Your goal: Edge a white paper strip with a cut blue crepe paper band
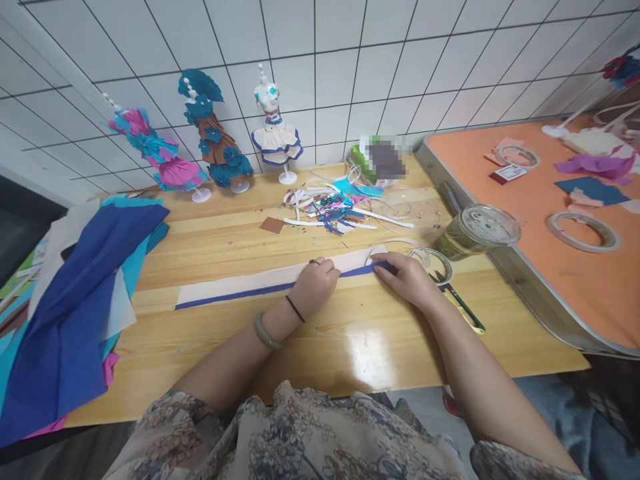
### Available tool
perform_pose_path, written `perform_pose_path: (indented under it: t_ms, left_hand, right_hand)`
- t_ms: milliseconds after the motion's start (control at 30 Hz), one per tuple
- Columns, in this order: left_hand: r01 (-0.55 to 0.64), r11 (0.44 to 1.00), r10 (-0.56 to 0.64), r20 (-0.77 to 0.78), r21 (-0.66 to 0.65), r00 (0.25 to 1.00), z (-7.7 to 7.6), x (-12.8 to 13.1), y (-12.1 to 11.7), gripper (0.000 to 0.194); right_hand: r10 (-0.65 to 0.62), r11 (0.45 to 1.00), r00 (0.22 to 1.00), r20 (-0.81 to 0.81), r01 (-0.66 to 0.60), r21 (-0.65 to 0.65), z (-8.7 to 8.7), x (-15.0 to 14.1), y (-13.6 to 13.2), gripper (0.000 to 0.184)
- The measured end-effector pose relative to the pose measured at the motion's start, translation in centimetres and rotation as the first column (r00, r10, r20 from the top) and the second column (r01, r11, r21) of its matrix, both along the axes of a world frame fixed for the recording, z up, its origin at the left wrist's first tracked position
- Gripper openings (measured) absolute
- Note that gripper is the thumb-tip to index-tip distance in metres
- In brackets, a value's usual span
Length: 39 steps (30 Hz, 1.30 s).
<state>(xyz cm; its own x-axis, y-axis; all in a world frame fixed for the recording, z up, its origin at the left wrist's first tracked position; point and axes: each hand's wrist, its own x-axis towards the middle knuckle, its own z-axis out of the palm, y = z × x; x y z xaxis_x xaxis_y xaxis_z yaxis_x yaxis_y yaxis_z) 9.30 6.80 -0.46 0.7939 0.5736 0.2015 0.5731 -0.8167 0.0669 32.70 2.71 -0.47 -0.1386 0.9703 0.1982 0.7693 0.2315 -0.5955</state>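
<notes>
A long cream paper strip [240, 283] with a dark blue edging strip [227, 297] along its near side lies across the wooden table. My left hand [315, 288], fingers curled and closed, presses on its middle, at the blue edge. Farther right, my right hand [407, 277] pinches the blue edging near the strip's right end; its fingertips partly cover the paper there. Just beyond that hand are a roll of clear tape [443, 265] and dark-handled scissors [466, 308], whose blades are partly hidden.
Paper scraps [335, 207] lie behind the strip, near a brown square [271, 225]. Three dressed mini mannequins, one in a white skirt [277, 143], stand by the wall. Coloured paper sheets [65, 313] pile up left. A lidded cup [475, 230] stands beside the orange table [565, 280].
</notes>
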Motion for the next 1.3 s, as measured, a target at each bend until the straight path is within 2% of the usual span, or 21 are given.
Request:
perform_pose_path:
  t_ms: [333,433,567,800,1000,1133,1300]
  left_hand:
    - [0.001,1.000,0.000,-0.013,0.015,1.000,0.1,0.3,-0.2,0.024]
    - [0.003,1.000,-0.003,0.002,0.009,1.000,0.0,0.3,-0.2,0.024]
    - [0.003,1.000,-0.002,0.059,-0.018,0.998,-0.2,0.3,-0.1,0.025]
    - [-0.013,0.998,0.021,0.120,-0.064,0.993,-0.3,0.3,0.0,0.022]
    - [-0.023,0.997,0.034,0.134,-0.077,0.990,-0.2,0.3,0.1,0.022]
    - [-0.010,0.997,0.021,0.137,-0.076,0.990,-0.3,0.3,0.1,0.022]
    - [-0.008,0.998,0.016,0.126,-0.059,0.992,-0.3,0.3,0.0,0.022]
  right_hand:
    - [0.005,0.999,0.999,-0.047,-0.003,0.045,-0.5,0.1,0.4,0.018]
    - [-0.035,0.999,0.995,-0.094,0.035,-0.007,-0.7,0.2,0.3,0.017]
    - [-0.089,0.995,0.984,-0.151,0.081,-0.060,-0.9,0.6,0.2,0.025]
    - [-0.029,0.990,0.974,-0.226,-0.003,-0.138,0.4,0.7,0.1,0.021]
    - [-0.165,0.949,0.907,-0.388,0.039,-0.313,0.2,0.4,-0.2,0.030]
    - [-0.164,0.952,0.896,-0.413,0.034,-0.304,-0.2,0.4,-0.1,0.029]
    - [-0.143,0.964,0.929,-0.343,0.053,-0.259,-0.2,0.4,0.0,0.025]
